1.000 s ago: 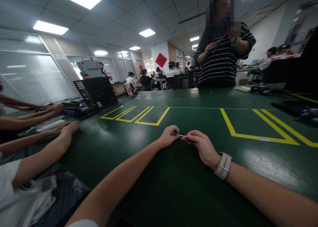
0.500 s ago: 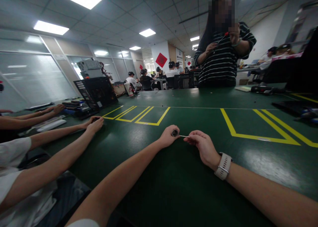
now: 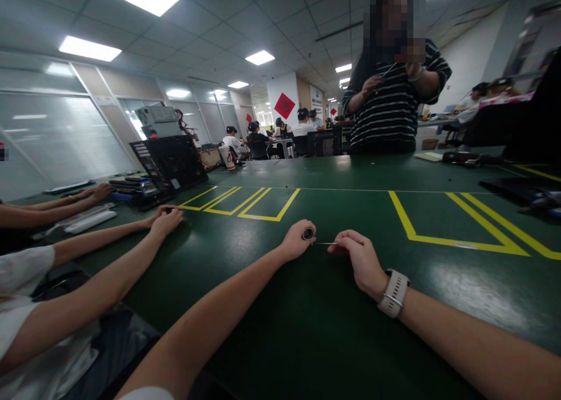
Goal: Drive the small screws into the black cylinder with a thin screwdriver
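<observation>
My left hand is closed around a small round part with a bright metallic rim and a dark centre, its open face turned toward me. Between the fingertips of my right hand is a thin metal rod, which points left. The rod's tip reaches the lower edge of the round part beside my left fingers; whether it touches cannot be told. Both hands are just above the green table. A light watch strap circles my right wrist.
Yellow tape outlines mark the table beyond my hands. On the left, a co-worker's hands hold a small dark thing, near an open black computer case. Across the table stands a person in a striped shirt. Dark tools lie far right.
The rod's tip has dropped slightly, from level with the round part to its lower edge. My left hand has hardly moved.
</observation>
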Motion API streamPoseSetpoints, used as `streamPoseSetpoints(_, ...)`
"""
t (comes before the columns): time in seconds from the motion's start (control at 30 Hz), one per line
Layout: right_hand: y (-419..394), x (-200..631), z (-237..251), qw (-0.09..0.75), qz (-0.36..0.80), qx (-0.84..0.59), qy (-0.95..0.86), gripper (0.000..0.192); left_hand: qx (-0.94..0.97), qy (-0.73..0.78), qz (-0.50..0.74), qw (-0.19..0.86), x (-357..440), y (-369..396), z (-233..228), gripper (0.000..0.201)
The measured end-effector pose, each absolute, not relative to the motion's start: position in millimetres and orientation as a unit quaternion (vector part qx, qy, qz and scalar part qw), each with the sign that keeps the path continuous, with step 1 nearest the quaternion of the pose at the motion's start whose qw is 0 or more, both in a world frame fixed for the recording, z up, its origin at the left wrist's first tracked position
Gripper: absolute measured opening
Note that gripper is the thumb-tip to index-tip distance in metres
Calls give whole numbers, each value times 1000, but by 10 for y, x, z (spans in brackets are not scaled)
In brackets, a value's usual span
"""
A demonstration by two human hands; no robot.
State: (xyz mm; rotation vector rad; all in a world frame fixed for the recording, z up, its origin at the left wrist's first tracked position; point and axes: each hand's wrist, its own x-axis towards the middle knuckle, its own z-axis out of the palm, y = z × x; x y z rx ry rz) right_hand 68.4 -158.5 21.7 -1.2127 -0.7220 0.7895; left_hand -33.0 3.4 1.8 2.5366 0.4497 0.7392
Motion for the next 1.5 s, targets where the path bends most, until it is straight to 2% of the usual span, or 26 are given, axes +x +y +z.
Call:
streamPoseSetpoints(0.3, -1553, 730, 116, 668, 325, -563, -363, 10, 919, 166, 276, 227, -319, 19, 23, 12)
streamPoseSetpoints(0.5, -1590, 715, 164, 689, 315, -539, -367, 10, 912, 197, 271, 236, -316, 17, 8, 13)
streamPoseSetpoints(0.77, -1632, 638, 244, 620, 289, -578, -444, 13, 933, 198, 242, 177, -335, -51, 72, 7)
streamPoseSetpoints(0.93, -1637, 590, 236, 587, 213, -612, -486, 8, 949, 183, 231, 110, -347, -114, 117, 3)
streamPoseSetpoints(1.07, -1623, 593, 232, 574, 198, -626, -489, 7, 958, 164, 221, 77, -354, -139, 122, 7)
streamPoseSetpoints(1.3, -1532, 752, 194, 689, 367, -517, -352, 7, 951, 145, 229, 146, -346, -100, 111, 4)
streamPoseSetpoints(1.5, -1509, 788, 162, 703, 404, -485, -327, 6, 917, 124, 248, 287, -341, -70, 91, 13)
